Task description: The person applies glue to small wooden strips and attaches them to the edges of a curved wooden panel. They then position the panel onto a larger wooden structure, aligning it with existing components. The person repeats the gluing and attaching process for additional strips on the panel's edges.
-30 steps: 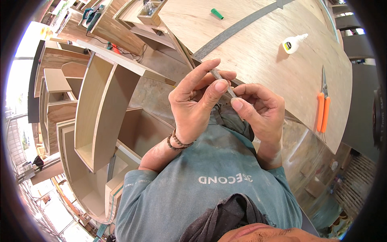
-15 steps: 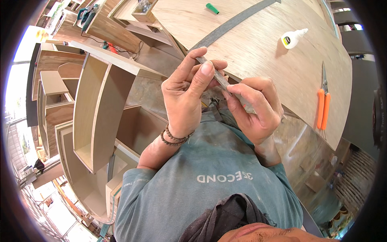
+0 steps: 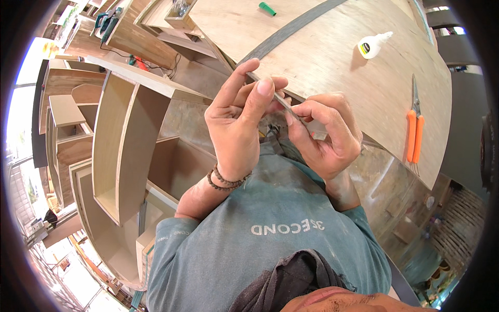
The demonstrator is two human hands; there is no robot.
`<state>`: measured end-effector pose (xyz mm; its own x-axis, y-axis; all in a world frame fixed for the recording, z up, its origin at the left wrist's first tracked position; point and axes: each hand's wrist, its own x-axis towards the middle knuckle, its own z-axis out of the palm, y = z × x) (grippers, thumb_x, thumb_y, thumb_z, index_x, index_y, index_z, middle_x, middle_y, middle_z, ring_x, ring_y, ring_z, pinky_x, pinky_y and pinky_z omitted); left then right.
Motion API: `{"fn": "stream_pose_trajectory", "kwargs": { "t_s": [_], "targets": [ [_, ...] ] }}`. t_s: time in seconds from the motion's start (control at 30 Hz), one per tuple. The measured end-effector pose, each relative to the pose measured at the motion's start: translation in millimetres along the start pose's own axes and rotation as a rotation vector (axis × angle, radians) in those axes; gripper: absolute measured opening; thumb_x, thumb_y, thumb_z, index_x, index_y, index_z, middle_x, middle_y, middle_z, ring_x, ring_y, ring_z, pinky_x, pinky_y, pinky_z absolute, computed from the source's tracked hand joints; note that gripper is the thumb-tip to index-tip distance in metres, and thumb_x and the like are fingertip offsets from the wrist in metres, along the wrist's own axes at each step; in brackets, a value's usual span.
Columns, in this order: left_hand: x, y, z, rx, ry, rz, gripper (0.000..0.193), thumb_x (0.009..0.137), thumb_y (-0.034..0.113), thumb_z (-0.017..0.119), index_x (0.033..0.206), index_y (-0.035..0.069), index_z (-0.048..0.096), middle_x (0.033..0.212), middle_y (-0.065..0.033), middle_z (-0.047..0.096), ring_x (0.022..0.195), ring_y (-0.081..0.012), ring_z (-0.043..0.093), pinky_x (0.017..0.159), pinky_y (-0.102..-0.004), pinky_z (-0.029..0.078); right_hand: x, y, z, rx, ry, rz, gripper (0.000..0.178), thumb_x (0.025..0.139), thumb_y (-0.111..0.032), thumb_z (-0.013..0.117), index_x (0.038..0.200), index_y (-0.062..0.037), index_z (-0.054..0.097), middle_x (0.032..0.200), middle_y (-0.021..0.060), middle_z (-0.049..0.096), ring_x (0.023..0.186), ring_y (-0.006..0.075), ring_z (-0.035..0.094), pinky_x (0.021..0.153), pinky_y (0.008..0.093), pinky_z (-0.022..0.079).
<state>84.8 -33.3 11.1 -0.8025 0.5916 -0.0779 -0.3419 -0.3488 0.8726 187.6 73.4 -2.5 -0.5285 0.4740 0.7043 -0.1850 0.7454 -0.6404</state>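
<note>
A thin grey wood-grain strip [image 3: 282, 101] slants between my hands in front of my chest. My left hand [image 3: 234, 122] pinches its upper part between thumb and fingers, with the index finger near the far end. Thumb and index finger of my right hand [image 3: 328, 136] close on its lower end. Just beyond my left fingertips lies a long grey strip [image 3: 296, 32] on the plywood sheet [image 3: 332, 67]; whether it joins the held piece, I cannot tell. To the right on the sheet are a white glue bottle [image 3: 371, 47] on its side and orange-handled snips [image 3: 414, 130].
A small green nozzle cap [image 3: 267, 9] lies at the sheet's far side. Open plywood cabinet boxes [image 3: 119, 145] crowd the left. Behind them is a corded power tool [image 3: 108, 23], its cable trailing down. Slatted wood [image 3: 457, 223] stands at the lower right.
The held strip has turned, now showing more of its thin edge. Both hands keep their pinch with a slight shift. The whole view has shifted a little.
</note>
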Motion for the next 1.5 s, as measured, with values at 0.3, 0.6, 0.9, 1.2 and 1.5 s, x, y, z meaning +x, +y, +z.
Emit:
{"fn": "stream_pose_trajectory", "kwargs": {
  "t_s": [0.3, 0.6, 0.9, 1.2, 1.5],
  "targets": [
    [16, -9, -23, 0.005, -0.407, 0.159, 0.036, 0.089, -0.001, 0.08, 0.121, -0.005, 0.064, 0.102, -0.0132, 0.073, 0.09, -0.0163, 0.072, 0.08, -0.0269, 0.06, 6, -6, -19, 0.473, -0.068, 0.42, 0.01, 0.084, -0.001, 0.077, 0.094, -0.0012, 0.073, 0.089, 0.0041, 0.071, 0.076, 0.0073, 0.066, 0.06, 0.0218, 0.051],
    [38, 19, -19, 0.522, -0.708, 0.238, 0.015, 0.079, 0.001, 0.085, 0.092, 0.001, 0.078, 0.084, -0.0095, 0.077, 0.078, -0.0143, 0.072, 0.072, -0.0269, 0.056, 17, -9, -53, 0.53, -0.32, 0.624, 0.013, 0.083, 0.003, 0.077, 0.094, 0.0005, 0.07, 0.09, 0.0029, 0.066, 0.075, 0.0041, 0.057, 0.061, 0.0195, 0.043],
    [30, 11, -11, 0.363, -0.63, 0.024, 0.012, 0.08, 0.0, 0.084, 0.091, 0.0, 0.079, 0.083, -0.01, 0.077, 0.075, -0.0138, 0.071, 0.068, -0.0263, 0.053, 14, -7, -63, 0.464, -0.334, 0.637, 0.016, 0.083, 0.001, 0.078, 0.098, -0.0006, 0.072, 0.092, 0.0039, 0.068, 0.08, 0.0072, 0.061, 0.066, 0.021, 0.046],
    [32, 11, -13, 0.454, -0.521, 0.139, 0.01, 0.086, -0.002, 0.077, 0.095, -0.005, 0.076, 0.084, -0.0114, 0.075, 0.075, -0.0169, 0.072, 0.068, -0.0257, 0.055, 38, 2, -94, -0.112, -0.051, 0.33, 0.038, 0.075, -0.011, 0.087, 0.11, -0.0042, 0.072, 0.102, 0.0035, 0.069, 0.09, 0.0131, 0.064, 0.069, 0.0265, 0.05],
    [30, -5, 4, 0.619, -0.488, 0.317, 0.017, 0.081, 0.001, 0.081, 0.098, 0.0, 0.078, 0.084, -0.0083, 0.074, 0.075, -0.0127, 0.069, 0.065, -0.0269, 0.053, 47, -19, -46, -0.259, -0.237, -0.138, 0.04, 0.062, -0.013, 0.089, 0.099, -0.0059, 0.074, 0.097, 0.0086, 0.065, 0.087, 0.0269, 0.061, 0.072, 0.035, 0.051]
  ]
}}
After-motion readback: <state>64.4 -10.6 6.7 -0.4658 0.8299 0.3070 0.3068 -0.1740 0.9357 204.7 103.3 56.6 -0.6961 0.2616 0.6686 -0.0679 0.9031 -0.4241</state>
